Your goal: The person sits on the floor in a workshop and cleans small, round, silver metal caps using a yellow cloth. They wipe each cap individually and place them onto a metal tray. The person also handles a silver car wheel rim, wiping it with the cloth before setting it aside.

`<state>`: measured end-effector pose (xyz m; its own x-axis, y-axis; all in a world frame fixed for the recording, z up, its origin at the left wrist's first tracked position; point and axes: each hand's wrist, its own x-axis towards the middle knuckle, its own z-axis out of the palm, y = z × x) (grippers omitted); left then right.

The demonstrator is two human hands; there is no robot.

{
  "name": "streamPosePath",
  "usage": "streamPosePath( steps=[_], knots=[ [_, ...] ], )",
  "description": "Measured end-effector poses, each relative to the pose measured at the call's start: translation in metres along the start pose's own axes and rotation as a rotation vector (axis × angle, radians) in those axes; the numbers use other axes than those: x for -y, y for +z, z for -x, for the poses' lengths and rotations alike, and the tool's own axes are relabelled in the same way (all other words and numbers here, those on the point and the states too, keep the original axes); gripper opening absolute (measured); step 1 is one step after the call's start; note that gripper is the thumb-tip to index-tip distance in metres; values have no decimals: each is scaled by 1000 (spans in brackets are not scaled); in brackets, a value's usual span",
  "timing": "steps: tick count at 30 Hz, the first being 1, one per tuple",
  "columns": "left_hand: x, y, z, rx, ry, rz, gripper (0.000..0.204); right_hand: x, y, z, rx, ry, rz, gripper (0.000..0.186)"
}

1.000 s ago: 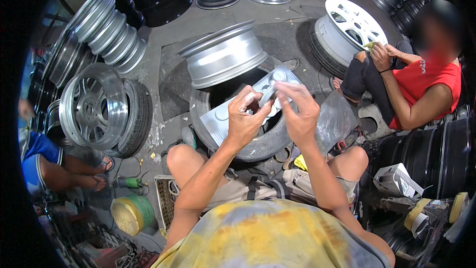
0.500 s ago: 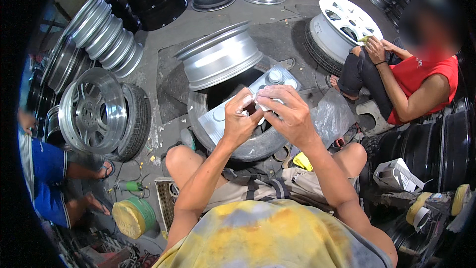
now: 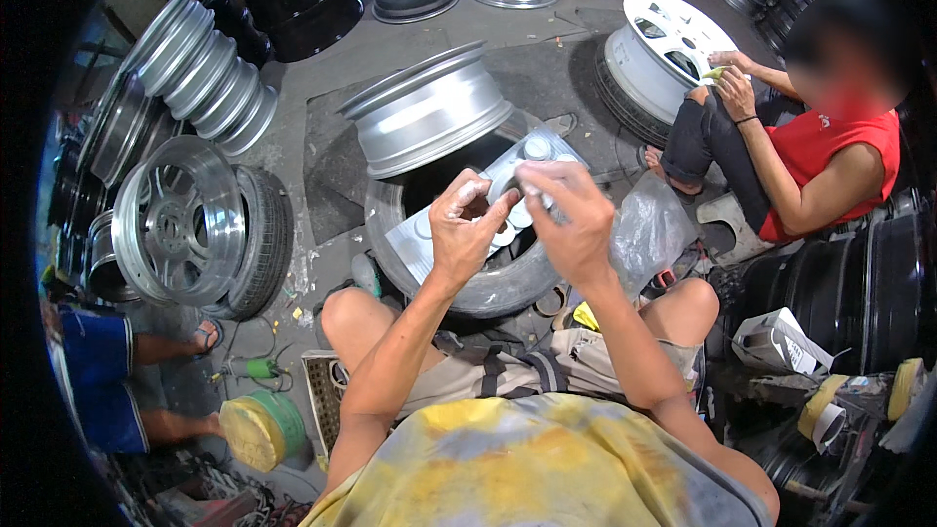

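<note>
My left hand (image 3: 462, 222) is raised over a tyre (image 3: 390, 268), thumb and fingers bent into a pinch with whitish dust on the fingertips. Close beside it, my right hand (image 3: 576, 220) has its fingers curled toward the left fingertips; motion smears them slightly. Whatever small thing is between the hands is hidden or too small to name. Beneath them, a silver-grey panel (image 3: 408, 246) lies across the tyre, bearing round caps (image 3: 537, 148). A silver wheel rim (image 3: 425, 122) leans tilted on the tyre's far side.
At right, a person in a red top (image 3: 844, 171) works at a white wheel (image 3: 673, 39). Clear plastic (image 3: 649, 234) lies near my right knee. Stacked rims (image 3: 210, 78), a ringed wheel (image 3: 181, 224), a yellow-green tub (image 3: 259, 429) and another person's legs (image 3: 176, 351) are at left.
My hands have drawn slightly apart, the right one turning and smearing. The person at right has moved one hand to the white wheel. The legs at left have shifted toward the tub.
</note>
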<state>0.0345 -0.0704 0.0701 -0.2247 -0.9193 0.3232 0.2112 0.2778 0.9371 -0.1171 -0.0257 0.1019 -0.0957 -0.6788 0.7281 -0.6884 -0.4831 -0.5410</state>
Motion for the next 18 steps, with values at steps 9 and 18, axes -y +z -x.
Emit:
streamPosePath(
  steps=[9, 18],
  knots=[
    [6, 1, 4, 5, -51, -12, 15, -12, 1, 4, 37, 551, -398, 20],
    [3, 6, 2, -30, -13, 13, 14, -24, 0, 1, 94, 642, -548, 15]
  ],
)
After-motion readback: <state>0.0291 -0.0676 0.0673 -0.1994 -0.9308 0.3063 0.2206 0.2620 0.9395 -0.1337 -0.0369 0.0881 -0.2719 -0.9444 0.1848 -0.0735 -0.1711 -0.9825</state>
